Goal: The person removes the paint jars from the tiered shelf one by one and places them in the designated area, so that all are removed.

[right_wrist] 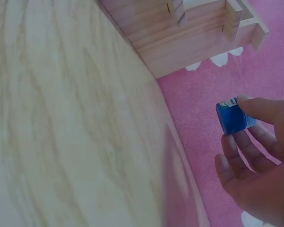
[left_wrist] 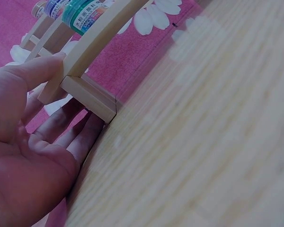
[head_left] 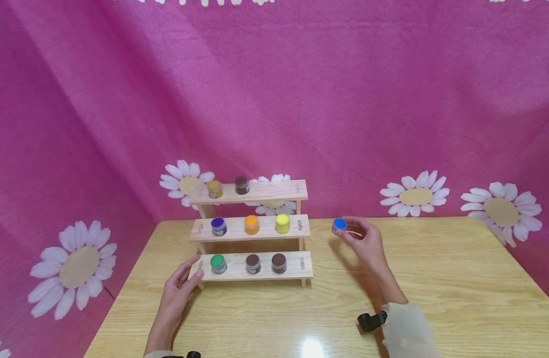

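Rack (head_left: 274, 190) of three stepped wooden shelves, standing at the left on a pale wooden table (head_left: 457, 278) before a pink cloth (head_left: 301, 99) patterned with white daisies. The left hand (head_left: 178, 289) grips the left end of the lowest shelf (head_left: 235, 268), its thumb on the near side and its other fingers reaching beneath and behind. The right hand (head_left: 365, 242) pinches a blue jar (head_left: 339, 226) between thumb and fingers; the jar is held clear of the table, to the right of the rack, with its lid facing up. Eight further jars stand upright on the shelves. From left to right, the top shelf (head_left: 280, 189) carries a mustard jar (head_left: 214, 189) and a dark jar (head_left: 242, 185); the middle shelf (head_left: 267, 230), a purple jar (head_left: 218, 226), an orange jar (head_left: 252, 224) and a yellow jar (head_left: 282, 223); the lowest, a green jar (head_left: 218, 264) and two brown jars (head_left: 253, 264). A light sleeve (head_left: 409, 330) covers the right forearm, beside a black device (head_left: 371, 321) at the wrist.
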`<action>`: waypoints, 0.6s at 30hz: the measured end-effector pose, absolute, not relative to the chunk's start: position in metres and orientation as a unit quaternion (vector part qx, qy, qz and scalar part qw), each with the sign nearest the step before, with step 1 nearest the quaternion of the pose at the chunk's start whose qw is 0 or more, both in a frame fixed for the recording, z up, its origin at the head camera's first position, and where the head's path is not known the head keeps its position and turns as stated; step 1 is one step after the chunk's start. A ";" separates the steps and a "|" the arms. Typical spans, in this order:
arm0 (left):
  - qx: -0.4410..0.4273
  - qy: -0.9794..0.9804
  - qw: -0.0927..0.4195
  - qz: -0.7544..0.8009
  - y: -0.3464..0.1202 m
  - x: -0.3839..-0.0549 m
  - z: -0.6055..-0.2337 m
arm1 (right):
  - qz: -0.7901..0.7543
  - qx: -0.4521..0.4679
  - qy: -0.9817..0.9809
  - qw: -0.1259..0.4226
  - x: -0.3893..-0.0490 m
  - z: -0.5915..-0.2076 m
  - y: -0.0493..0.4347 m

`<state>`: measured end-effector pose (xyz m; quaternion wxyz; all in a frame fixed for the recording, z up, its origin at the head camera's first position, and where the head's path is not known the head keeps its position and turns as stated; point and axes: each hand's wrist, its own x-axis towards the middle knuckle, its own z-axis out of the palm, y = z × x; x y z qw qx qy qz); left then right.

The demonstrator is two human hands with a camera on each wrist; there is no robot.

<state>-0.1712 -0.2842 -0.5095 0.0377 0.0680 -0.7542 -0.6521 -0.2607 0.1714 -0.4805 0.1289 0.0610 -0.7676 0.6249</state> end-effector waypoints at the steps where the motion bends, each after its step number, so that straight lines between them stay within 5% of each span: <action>1: 0.068 -0.754 0.038 -0.652 -0.284 -0.172 -0.509 | 0.618 0.053 -0.775 0.125 -0.261 -0.483 0.172; 18: 0.069 -0.750 0.030 -0.657 -0.284 -0.171 -0.507 | 0.562 0.007 -0.824 0.064 -0.265 -0.506 0.178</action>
